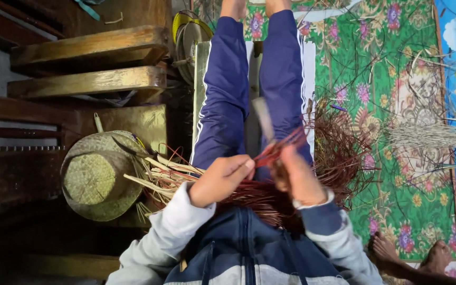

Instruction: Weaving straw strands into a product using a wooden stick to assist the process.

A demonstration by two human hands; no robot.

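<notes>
I sit with my legs in blue trousers point(222, 100) stretched out ahead. A bundle of thin reddish-brown strips point(339, 153) lies across my lap and spreads to the right. My left hand point(220, 179) pinches the near ends of a few red strips point(270, 153). My right hand point(296, 177) grips the same strips together with a pale flat blade-like piece point(264, 119) that sticks up, blurred by motion. The two hands are close together, nearly touching, above my lap.
A woven straw hat point(98, 177) lies at the left beside pale split strips point(159, 171). Wooden steps point(88, 53) rise at the upper left. A green flowered mat point(397, 79) covers the floor, with loose fibres on it. Another person's bare feet point(412, 256) are at the lower right.
</notes>
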